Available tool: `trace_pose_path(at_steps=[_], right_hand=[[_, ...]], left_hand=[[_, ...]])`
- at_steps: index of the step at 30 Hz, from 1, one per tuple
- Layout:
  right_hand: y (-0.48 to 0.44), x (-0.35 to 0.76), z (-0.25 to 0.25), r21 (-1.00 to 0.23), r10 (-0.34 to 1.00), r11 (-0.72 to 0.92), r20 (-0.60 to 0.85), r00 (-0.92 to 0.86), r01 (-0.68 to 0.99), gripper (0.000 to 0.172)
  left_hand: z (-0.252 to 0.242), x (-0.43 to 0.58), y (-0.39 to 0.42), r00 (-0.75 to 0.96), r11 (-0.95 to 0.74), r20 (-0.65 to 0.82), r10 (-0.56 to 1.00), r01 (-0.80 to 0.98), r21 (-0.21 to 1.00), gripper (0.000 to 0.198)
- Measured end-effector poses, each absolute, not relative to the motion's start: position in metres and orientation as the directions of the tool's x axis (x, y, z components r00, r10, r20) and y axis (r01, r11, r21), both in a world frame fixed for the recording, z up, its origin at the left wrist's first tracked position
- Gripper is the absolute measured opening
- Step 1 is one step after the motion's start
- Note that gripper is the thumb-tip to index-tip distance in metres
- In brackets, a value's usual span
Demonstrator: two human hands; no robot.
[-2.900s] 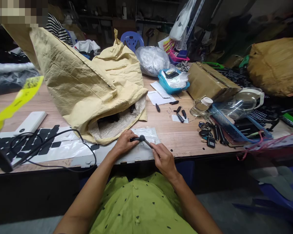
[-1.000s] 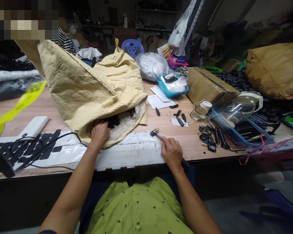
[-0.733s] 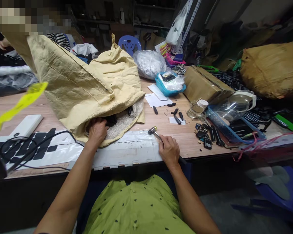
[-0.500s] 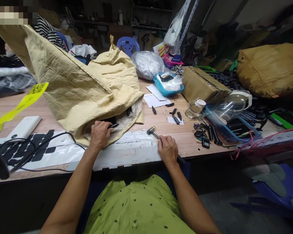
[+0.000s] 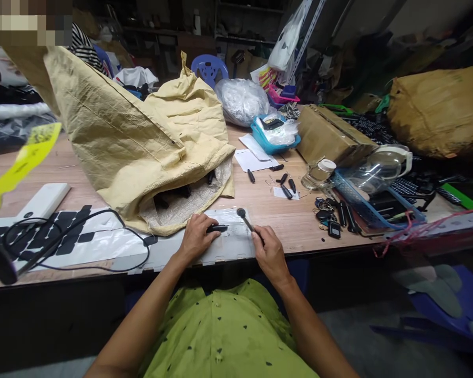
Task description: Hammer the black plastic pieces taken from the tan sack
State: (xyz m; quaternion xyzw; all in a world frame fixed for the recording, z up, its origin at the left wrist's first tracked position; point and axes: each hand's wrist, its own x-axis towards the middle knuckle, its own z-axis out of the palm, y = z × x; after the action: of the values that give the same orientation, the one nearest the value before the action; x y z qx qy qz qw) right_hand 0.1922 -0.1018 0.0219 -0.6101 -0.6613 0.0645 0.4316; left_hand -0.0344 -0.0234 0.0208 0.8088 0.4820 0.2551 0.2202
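My left hand (image 5: 196, 239) pinches a small black handle-like piece (image 5: 217, 228) just above the white board (image 5: 231, 244) at the table's front edge. My right hand (image 5: 268, 251) is wrapped round the handle of a small hammer (image 5: 243, 216); its head points away from me, a short way right of the black piece. Left of the hands lies a large tan sack (image 5: 142, 157), its mouth toward me and several dark pieces (image 5: 183, 191) inside. Similar loose black pieces (image 5: 286, 192) lie beyond the hammer, beside small pins and white paper (image 5: 252, 160).
A black cable (image 5: 114, 268) loops over black stickers at the left, near a white box (image 5: 49, 199). On the right are keys (image 5: 333, 228), a blue basket (image 5: 378, 202), a glass jar (image 5: 317, 176) and a cardboard box (image 5: 335, 136). A blue bowl (image 5: 276, 137) stands farther back.
My left hand has come out of the sack's mouth and moved right onto the white board with the black piece. The hammer has turned in my right hand, its head slightly lower.
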Motion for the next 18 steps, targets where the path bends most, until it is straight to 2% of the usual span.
trace_pose_path(at_steps=[3,7,13,18], right_hand=[[-0.108,0.178,0.025,-0.666,0.885,0.286,0.459,0.077,0.689,0.027],[-0.112,0.168,0.028,-0.681,0.887,0.326,0.46,0.037,0.656,0.034],[-0.119,0.163,0.026,-0.607,0.851,0.407,0.523,-0.043,0.683,0.044],[-0.117,0.161,0.018,-0.529,0.85,0.405,0.519,-0.093,0.746,0.043]], left_hand=[[0.023,-0.029,-0.021,0.393,-0.391,0.144,0.908,0.675,0.625,0.012],[0.025,-0.023,-0.02,0.364,-0.33,0.088,0.927,0.684,0.651,0.014],[0.022,-0.024,-0.02,0.362,-0.339,0.109,0.926,0.667,0.663,0.015],[0.018,-0.024,-0.019,0.368,-0.364,0.136,0.92,0.667,0.65,0.012]])
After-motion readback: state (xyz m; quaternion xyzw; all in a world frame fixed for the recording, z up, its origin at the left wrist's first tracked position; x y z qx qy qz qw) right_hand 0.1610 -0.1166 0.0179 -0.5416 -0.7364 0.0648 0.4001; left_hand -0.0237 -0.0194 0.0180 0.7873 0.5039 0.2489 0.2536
